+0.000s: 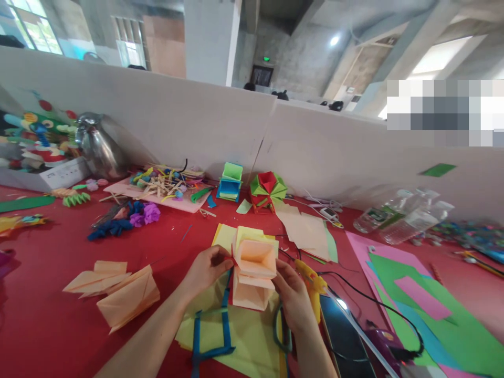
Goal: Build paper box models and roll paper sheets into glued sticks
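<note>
A peach folded-paper box stands between both my hands over yellow paper sheets. My left hand pinches its left side with closed fingers. My right hand grips its right side, fingers curled. More peach folded pieces lie to the left on the red table. A blue paper frame lies on the yellow sheets under my left wrist. A yellow glue gun sits just right of my right hand.
A phone and black cable lie at the right, beside green and pink paper. Finished paper boxes and a red-green model stand by the white partition. Plastic bottles, craft sticks and a metal kettle sit farther back.
</note>
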Tool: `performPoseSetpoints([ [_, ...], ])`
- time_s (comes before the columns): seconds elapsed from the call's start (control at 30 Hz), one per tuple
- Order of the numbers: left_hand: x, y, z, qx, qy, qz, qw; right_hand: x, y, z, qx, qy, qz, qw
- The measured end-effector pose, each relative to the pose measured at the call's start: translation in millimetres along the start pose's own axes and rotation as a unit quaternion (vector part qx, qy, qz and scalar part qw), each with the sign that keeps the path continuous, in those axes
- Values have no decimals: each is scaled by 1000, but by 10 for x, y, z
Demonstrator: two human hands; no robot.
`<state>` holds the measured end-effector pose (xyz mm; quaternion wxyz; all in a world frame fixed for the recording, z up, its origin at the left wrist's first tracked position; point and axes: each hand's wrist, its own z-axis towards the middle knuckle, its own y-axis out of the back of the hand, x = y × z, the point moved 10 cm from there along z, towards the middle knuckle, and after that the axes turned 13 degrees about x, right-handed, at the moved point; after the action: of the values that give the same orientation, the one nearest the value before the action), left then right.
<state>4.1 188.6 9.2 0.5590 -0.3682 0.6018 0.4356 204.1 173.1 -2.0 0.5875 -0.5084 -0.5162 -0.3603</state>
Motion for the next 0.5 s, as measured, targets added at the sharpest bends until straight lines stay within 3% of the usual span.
performPoseSetpoints([
  [0.23, 61, -28, 2, 75, 28, -33, 996, 106, 29, -127, -21, 15, -21, 999],
  [0.37, 62, -129, -34, 142, 30, -1, 989, 119, -56, -156, 3, 10, -41, 999],
  [0.5, 80, -106, -57, 145, 45, 33, 988, 134, -17, -271, -27, 25, -115, 993],
])
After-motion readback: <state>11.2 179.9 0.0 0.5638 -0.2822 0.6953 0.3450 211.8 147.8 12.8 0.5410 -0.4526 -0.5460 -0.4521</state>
